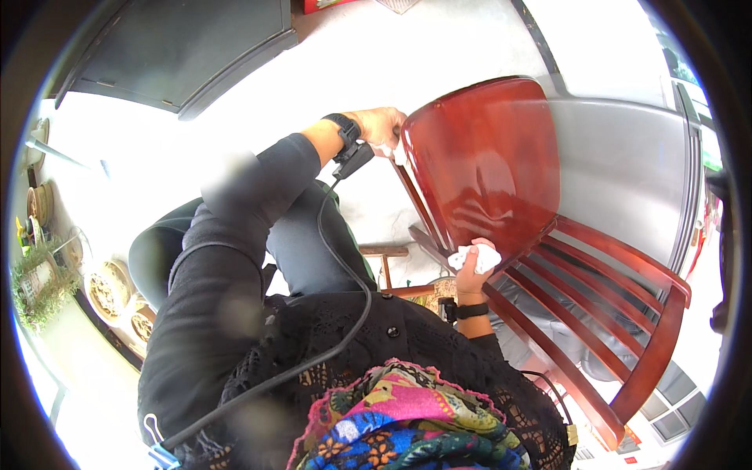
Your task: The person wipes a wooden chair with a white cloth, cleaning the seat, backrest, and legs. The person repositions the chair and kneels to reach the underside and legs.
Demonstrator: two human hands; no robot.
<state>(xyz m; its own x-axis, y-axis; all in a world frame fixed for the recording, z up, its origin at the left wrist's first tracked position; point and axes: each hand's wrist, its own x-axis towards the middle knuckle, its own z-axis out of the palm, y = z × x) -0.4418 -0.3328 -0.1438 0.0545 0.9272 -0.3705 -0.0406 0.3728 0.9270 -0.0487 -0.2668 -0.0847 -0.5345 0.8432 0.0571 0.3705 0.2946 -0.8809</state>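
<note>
A glossy red-brown wooden chair (487, 158) is tilted before me, with its broad seat facing me and its slatted backrest (587, 288) at the lower right. At the seat's upper left edge, my left hand (383, 130) grips the rim; something white shows beneath its fingers, partly hidden. My right hand (470, 279) holds a crumpled white cloth or tissue (484, 258) near the seat's lower edge, close to where the backrest joins. Both wrists wear black bands with small devices, and a black cable runs from the left one across my body.
A dark cabinet (188, 53) stands at the upper left. Potted greenery (41, 282) and round patterned items (108, 291) are along the left. Behind the backrest lies grey cushioned upholstery (529, 317). A small wooden frame (385, 252) stands beyond my legs.
</note>
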